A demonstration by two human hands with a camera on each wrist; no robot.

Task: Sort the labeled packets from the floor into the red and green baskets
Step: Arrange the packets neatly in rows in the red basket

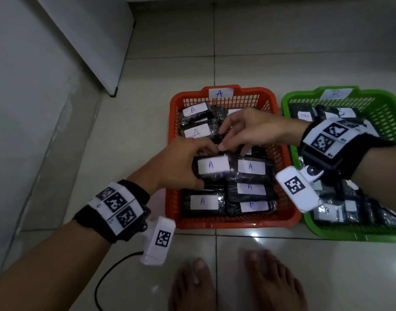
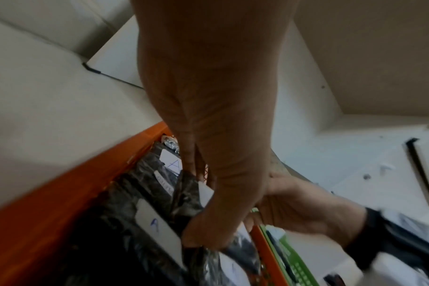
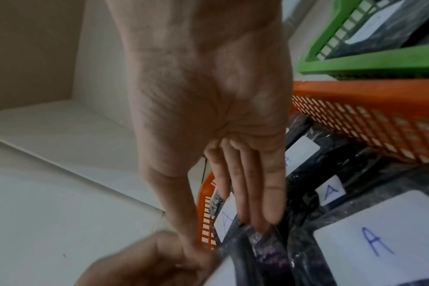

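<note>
1. Black packet (image 1: 211,167) with white label reading "A", held at centre of red basket (image 1: 289,217), atop other packets, just left of a neighbour also marked "A" (image 1: 250,168).
2. Left hand (image 1: 181,162) curled round packet's left end: fingers over far edge, thumb under near edge.
3. Right hand (image 1: 255,129) reaching in from the right, fingers nearly straight and close together, tips touching far edge of same packet beside left fingertips; thumb pressed against left hand in right wrist view. Whether right hand truly grips, cannot tell.
4. Red basket tagged "A" on far rim (image 1: 220,93); holds many black packets, every legible label reading "A".
5. Green basket (image 1: 349,235) just right of red one, touching or nearly so; far-rim tag (image 1: 336,94) blurred, looks like "B". Packets inside carry white labels, writing mostly unreadable.
6. Black wristbands with white coded squares on both wrists (image 1: 116,207) (image 1: 327,136); cable (image 1: 107,272) trailing from left one.
7. Bare feet (image 1: 237,286) on pale tiled floor (image 1: 170,52), near side. White cabinet (image 1: 80,41) at far left.
</note>
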